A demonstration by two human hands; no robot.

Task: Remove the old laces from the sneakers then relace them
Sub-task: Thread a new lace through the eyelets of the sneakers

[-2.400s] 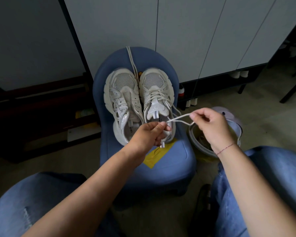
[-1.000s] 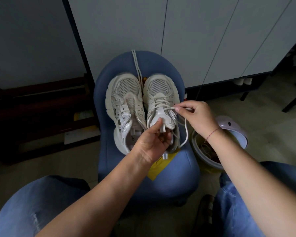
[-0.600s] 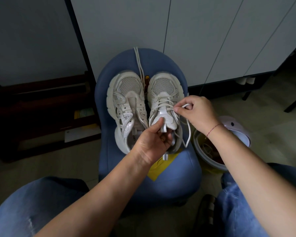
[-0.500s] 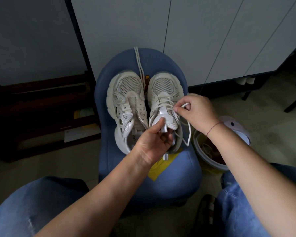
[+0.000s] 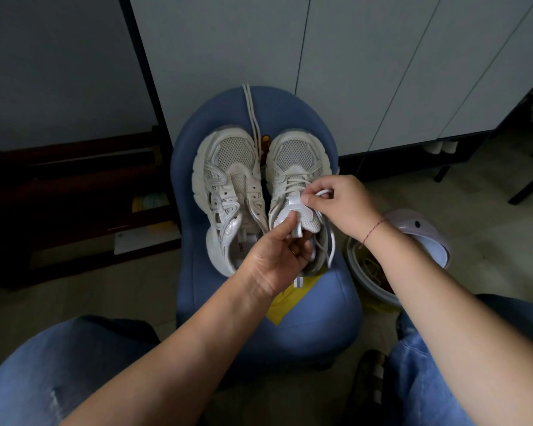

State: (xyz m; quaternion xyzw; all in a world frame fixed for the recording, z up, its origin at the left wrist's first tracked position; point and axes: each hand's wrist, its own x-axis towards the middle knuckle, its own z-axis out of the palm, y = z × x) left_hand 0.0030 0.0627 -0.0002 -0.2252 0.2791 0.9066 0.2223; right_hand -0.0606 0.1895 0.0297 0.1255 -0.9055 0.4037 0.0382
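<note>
On a blue stool [image 5: 290, 106], in front of pale cabinet doors [image 5: 366, 72], two white shoes sit side by side with their toes pointing away. The left sneaker [image 5: 228, 179] has bare eyelets. A loose lace [image 5: 249, 112] lies in the gap between the pair and runs up over the far edge of the seat. The right sneaker [image 5: 296, 161] is laced across its forefoot. The left hand [image 5: 271, 259] comes in from below and grips this sneaker's tongue [image 5: 296, 207], with the thumb pressed on its top face and the other fingers curled underneath. The right hand [image 5: 345, 204] is over the same sneaker's outer side, its thumb and fingers closed in a pinch on a white lace [image 5: 324, 192] that loops out just above the thumb. More of this lace hangs down along the shoe's outer side toward the seat. A thin red thread [image 5: 374, 230] circles the right wrist. A yellow patch [image 5: 285, 305] shows on the seat just beside the left wrist. On the floor to the right of the stool stands a round bin [image 5: 366, 284] with a pale lilac lid [image 5: 422, 238] on its far side. It holds something tangled that cannot be made out. Knees in blue jeans [image 5: 43, 370] fill the bottom corners.
</note>
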